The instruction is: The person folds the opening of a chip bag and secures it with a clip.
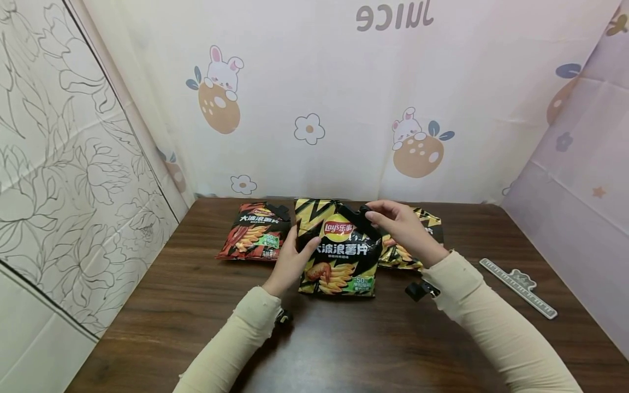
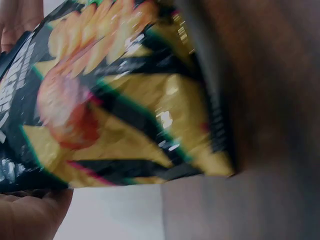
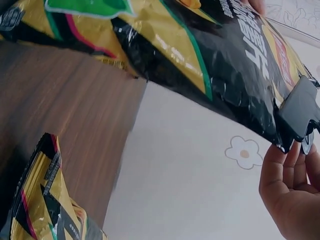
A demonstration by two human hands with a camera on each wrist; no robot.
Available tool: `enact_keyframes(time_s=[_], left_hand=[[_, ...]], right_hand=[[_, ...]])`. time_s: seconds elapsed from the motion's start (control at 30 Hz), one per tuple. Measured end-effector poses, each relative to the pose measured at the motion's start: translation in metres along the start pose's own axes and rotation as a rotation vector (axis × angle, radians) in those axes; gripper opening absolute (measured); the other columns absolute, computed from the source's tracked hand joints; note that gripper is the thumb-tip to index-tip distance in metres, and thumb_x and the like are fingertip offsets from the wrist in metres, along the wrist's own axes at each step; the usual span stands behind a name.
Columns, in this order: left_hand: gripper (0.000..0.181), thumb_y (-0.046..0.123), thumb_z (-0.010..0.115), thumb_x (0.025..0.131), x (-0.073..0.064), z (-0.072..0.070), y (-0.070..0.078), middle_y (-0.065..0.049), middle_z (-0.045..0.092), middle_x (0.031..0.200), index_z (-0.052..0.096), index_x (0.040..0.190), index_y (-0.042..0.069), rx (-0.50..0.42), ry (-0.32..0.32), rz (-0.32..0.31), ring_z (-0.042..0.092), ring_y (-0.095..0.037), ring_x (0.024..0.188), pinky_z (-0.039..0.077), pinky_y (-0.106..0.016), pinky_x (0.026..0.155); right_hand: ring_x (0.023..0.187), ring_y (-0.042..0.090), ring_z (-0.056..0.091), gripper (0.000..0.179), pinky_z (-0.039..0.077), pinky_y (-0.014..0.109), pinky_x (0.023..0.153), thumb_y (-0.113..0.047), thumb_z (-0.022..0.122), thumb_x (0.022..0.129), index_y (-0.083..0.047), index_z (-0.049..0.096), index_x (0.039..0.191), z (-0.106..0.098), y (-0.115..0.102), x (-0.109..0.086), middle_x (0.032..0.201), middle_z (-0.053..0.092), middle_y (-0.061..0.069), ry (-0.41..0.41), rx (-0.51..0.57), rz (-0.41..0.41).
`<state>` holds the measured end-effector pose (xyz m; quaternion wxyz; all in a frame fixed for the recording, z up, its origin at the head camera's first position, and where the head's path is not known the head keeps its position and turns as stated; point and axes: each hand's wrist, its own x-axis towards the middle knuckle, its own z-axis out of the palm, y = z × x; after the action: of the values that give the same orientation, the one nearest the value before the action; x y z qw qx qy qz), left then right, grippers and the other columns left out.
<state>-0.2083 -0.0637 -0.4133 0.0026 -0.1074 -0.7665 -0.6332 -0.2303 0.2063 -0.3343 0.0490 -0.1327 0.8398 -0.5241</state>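
A black-and-yellow Lay's potato chip bag [image 1: 339, 273] is held up above the table, its printed front toward the head view. My left hand [image 1: 290, 262] grips the bag's left side, thumb across the front. A black bag clip [image 1: 357, 219] sits slantwise across the bag's top right corner. My right hand [image 1: 403, 226] pinches that clip's outer end between thumb and fingers. In the right wrist view the clip [image 3: 300, 107] lies over the bag's corner, with fingertips [image 3: 295, 157] against it. The left wrist view has the bag's lower front [image 2: 125, 110] close up.
Left at the back lies a red chip bag [image 1: 255, 232] with a black clip [image 1: 279, 212] on its top right corner. Another black-and-yellow bag [image 1: 432, 222] lies behind my right hand. A pale, ruler-like clip [image 1: 518, 286] rests on the brown table [image 1: 344, 349] at right.
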Motion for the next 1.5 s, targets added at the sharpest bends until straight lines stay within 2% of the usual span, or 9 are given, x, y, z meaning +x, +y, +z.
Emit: enact_keyframes(time_s=[0.1, 0.3, 0.4, 0.63, 0.77, 0.9, 1.07, 1.3, 1.5], left_hand=[[0.087, 0.052, 0.057, 0.095, -0.004, 0.004, -0.007, -0.009, 0.014, 0.164, 0.012, 0.158, 0.013, 0.001, 0.004, -0.024, 0.014, -0.027, 0.152, 0.020, -0.056, 0.119], [0.058, 0.039, 0.061, 0.097, -0.007, 0.009, -0.018, -0.009, 0.049, 0.140, 0.038, 0.145, 0.016, -0.064, -0.004, 0.016, 0.051, -0.024, 0.126, 0.044, -0.045, 0.103], [0.051, 0.037, 0.062, 0.097, -0.008, 0.011, -0.022, -0.009, 0.055, 0.130, 0.042, 0.139, 0.017, -0.084, -0.004, 0.032, 0.056, -0.022, 0.114, 0.046, -0.041, 0.095], [0.074, 0.043, 0.066, 0.093, -0.007, 0.009, -0.028, -0.009, 0.041, 0.151, 0.031, 0.151, 0.014, -0.038, -0.004, -0.024, 0.038, -0.025, 0.142, 0.035, -0.051, 0.113], [0.077, 0.041, 0.067, 0.092, -0.006, 0.004, -0.026, -0.014, 0.035, 0.155, 0.030, 0.152, 0.009, 0.018, -0.032, -0.040, 0.031, -0.030, 0.146, 0.031, -0.055, 0.115], [0.081, 0.039, 0.068, 0.092, -0.004, -0.001, -0.023, -0.016, 0.031, 0.158, 0.027, 0.154, 0.006, 0.057, -0.043, -0.045, 0.028, -0.033, 0.147, 0.030, -0.055, 0.115], [0.075, 0.036, 0.068, 0.093, -0.001, -0.002, -0.024, -0.015, 0.035, 0.155, 0.031, 0.152, 0.007, 0.051, -0.050, -0.041, 0.032, -0.031, 0.145, 0.033, -0.054, 0.113], [0.064, 0.018, 0.064, 0.096, 0.001, 0.001, -0.027, -0.017, 0.046, 0.147, 0.033, 0.150, 0.004, 0.004, -0.068, 0.003, 0.044, -0.033, 0.137, 0.038, -0.052, 0.110], [0.056, 0.007, 0.063, 0.095, 0.000, 0.002, -0.027, -0.016, 0.052, 0.141, 0.039, 0.145, 0.006, -0.030, -0.067, 0.020, 0.050, -0.031, 0.131, 0.042, -0.050, 0.106]], right_hand=[[0.099, 0.019, 0.055, 0.049, 0.058, 0.046, 0.066, -0.046, 0.057, 0.097, -0.014, 0.056, 0.134, 0.001, 0.000, 0.001, 0.115, 0.059, 0.013, 0.006, 0.007, 0.000], [0.107, 0.024, 0.053, 0.053, 0.058, 0.045, 0.066, -0.045, 0.056, 0.098, -0.011, 0.052, 0.139, 0.004, -0.001, 0.001, 0.127, 0.056, 0.016, 0.011, 0.042, 0.004], [0.111, 0.025, 0.053, 0.054, 0.058, 0.042, 0.070, -0.045, 0.054, 0.099, -0.010, 0.051, 0.140, 0.004, -0.001, 0.001, 0.131, 0.054, 0.016, 0.018, 0.046, -0.012], [0.107, 0.017, 0.055, 0.050, 0.055, 0.030, 0.080, -0.043, 0.054, 0.100, -0.010, 0.053, 0.137, 0.007, 0.002, 0.005, 0.129, 0.056, 0.010, 0.045, 0.075, -0.027], [0.106, 0.015, 0.056, 0.049, 0.049, 0.025, 0.091, -0.040, 0.054, 0.100, -0.008, 0.054, 0.137, 0.008, 0.003, 0.008, 0.128, 0.056, 0.011, 0.052, 0.092, -0.034], [0.110, 0.015, 0.055, 0.050, 0.048, 0.029, 0.096, -0.042, 0.055, 0.099, -0.009, 0.054, 0.137, 0.008, 0.004, 0.009, 0.128, 0.055, 0.008, 0.052, 0.113, -0.015], [0.117, 0.017, 0.054, 0.052, 0.045, 0.038, 0.105, -0.041, 0.056, 0.099, -0.009, 0.051, 0.139, 0.008, 0.005, 0.010, 0.131, 0.053, 0.008, 0.044, 0.164, -0.001], [0.129, 0.029, 0.048, 0.059, 0.037, 0.050, 0.112, -0.044, 0.057, 0.098, -0.011, 0.047, 0.145, 0.006, 0.010, 0.011, 0.151, 0.042, 0.010, 0.043, 0.242, 0.026], [0.131, 0.021, 0.048, 0.062, 0.042, 0.033, 0.109, -0.045, 0.056, 0.097, -0.011, 0.044, 0.147, 0.005, 0.014, 0.010, 0.158, 0.034, 0.007, 0.044, 0.288, 0.014]])
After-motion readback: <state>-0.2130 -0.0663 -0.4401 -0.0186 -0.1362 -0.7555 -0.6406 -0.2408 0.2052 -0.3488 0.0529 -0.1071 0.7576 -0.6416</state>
